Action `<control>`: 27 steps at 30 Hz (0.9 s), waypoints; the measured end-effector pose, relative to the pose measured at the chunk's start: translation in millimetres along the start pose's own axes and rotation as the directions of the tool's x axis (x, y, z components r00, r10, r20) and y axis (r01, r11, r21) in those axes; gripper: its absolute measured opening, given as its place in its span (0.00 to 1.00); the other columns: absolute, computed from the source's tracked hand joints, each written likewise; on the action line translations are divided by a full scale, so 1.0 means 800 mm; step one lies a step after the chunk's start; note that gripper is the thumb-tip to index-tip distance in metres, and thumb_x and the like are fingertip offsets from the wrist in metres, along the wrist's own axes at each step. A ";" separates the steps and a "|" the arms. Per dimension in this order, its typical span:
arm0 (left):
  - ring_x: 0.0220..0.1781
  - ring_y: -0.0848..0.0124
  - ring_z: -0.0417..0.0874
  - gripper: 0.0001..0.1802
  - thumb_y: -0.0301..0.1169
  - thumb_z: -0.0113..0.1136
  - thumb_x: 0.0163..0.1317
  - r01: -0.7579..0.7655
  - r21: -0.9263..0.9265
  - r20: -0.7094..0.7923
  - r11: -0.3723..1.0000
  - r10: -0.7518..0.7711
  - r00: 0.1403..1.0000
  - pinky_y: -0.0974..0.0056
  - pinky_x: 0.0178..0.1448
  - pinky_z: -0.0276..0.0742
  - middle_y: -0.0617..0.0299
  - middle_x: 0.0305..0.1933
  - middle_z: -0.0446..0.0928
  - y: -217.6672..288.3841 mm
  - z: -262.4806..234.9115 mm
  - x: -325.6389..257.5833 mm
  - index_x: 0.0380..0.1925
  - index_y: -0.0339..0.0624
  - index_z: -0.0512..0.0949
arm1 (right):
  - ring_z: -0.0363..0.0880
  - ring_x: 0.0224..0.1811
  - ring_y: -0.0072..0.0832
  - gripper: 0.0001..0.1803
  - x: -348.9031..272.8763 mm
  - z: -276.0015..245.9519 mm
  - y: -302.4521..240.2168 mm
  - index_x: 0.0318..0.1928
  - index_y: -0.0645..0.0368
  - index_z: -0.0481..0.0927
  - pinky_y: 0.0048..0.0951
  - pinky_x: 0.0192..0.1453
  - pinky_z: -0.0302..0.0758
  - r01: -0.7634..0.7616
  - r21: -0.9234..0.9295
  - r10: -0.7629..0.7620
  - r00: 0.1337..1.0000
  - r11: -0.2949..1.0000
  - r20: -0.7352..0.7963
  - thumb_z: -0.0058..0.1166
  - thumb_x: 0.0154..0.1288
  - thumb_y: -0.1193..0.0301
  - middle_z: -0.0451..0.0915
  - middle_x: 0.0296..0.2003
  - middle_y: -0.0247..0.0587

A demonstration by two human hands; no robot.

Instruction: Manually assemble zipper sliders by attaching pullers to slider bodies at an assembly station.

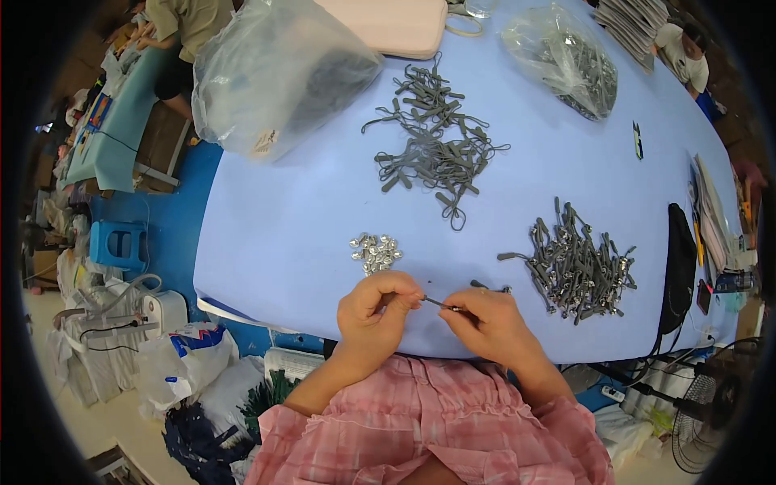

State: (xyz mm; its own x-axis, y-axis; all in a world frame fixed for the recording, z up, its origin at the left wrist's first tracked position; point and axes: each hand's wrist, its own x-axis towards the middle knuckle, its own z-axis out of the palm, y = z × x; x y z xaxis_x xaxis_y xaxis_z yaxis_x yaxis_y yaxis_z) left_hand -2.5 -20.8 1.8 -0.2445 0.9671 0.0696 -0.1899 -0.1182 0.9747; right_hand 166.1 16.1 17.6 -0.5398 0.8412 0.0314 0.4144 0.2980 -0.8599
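Note:
Near the table's front edge, my left hand [377, 311] pinches one end of a thin grey cord zipper pull [435, 302]. The pull's other end is gripped by the fingers of my right hand [493, 322], so it spans the gap between them. Whether a metal piece is in my fingertips is hidden. Just beyond my left hand lies a small heap of shiny silver metal pieces [375, 252]. One dark grey pull [479, 284] rests beside my right hand. Farther right is a pile of grey pulls with metal pieces attached [578, 267].
Loose grey looped pulls [440, 149] spread over the far middle of the blue table [283, 234]. Clear plastic bags stand at far left [275, 81] and far right [566, 61]. Small snips [638, 140] and a black strip [677, 267] lie right. A fan [703, 412] stands below the table.

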 end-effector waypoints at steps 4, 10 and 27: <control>0.36 0.68 0.77 0.12 0.22 0.63 0.49 -0.117 0.460 0.241 0.880 0.003 0.971 0.66 0.41 0.74 0.56 0.37 0.76 0.001 -0.009 0.020 0.35 0.37 0.75 | 0.76 0.26 0.38 0.06 -0.012 -0.027 0.013 0.30 0.57 0.77 0.34 0.27 0.72 0.015 -0.344 -0.046 0.996 0.939 -0.080 0.58 0.50 0.72 0.76 0.24 0.42; 0.43 0.56 0.73 0.16 0.27 0.66 0.43 -0.544 0.797 0.479 0.263 0.273 0.834 0.57 0.48 0.68 0.54 0.42 0.73 -0.002 -0.025 0.062 0.35 0.39 0.76 | 0.75 0.35 0.36 0.10 0.012 -0.059 0.018 0.34 0.58 0.77 0.34 0.30 0.73 0.001 -0.612 -0.203 0.944 0.791 -0.261 0.55 0.47 0.78 0.74 0.35 0.40; 0.31 0.60 0.76 0.05 0.26 0.59 0.53 -0.250 0.697 0.218 0.672 0.133 0.967 0.63 0.36 0.72 0.58 0.29 0.74 -0.020 -0.025 0.109 0.29 0.38 0.74 | 0.71 0.27 0.19 0.03 0.150 -0.074 0.057 0.28 0.59 0.81 0.21 0.29 0.69 -0.092 0.327 0.165 0.965 0.940 -0.203 0.58 0.53 0.73 0.77 0.30 0.34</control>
State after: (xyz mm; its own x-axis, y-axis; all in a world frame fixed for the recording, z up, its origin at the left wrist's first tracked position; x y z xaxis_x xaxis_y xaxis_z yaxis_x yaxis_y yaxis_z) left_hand -39.7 60.8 -11.9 -0.0545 0.9684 0.2432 0.5965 -0.1638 0.7857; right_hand 163.7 157.4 12.4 -0.3040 0.9526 -0.0086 0.1996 0.0549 -0.9783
